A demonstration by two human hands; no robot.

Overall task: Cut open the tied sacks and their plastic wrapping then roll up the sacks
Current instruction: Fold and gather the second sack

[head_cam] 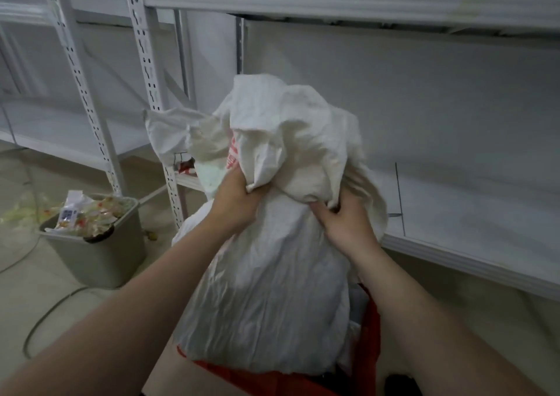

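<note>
A large white woven sack (266,289) stands upright in the middle of the view, its crumpled top bunched above my hands. Red printing shows on a fold near the neck. My left hand (233,201) grips the bunched fabric on the left side of the neck. On the right side, my right hand (342,220) clutches the fabric with curled fingers. The sack's base sits on something red (272,377) at the bottom of the view. No cutting tool is visible.
White metal shelving (424,238) runs behind and to the right of the sack, with slotted uprights (145,62) on the left. A grey bin (100,256) full of clear plastic wrapping stands on the floor at left. A cable (45,314) lies across the floor.
</note>
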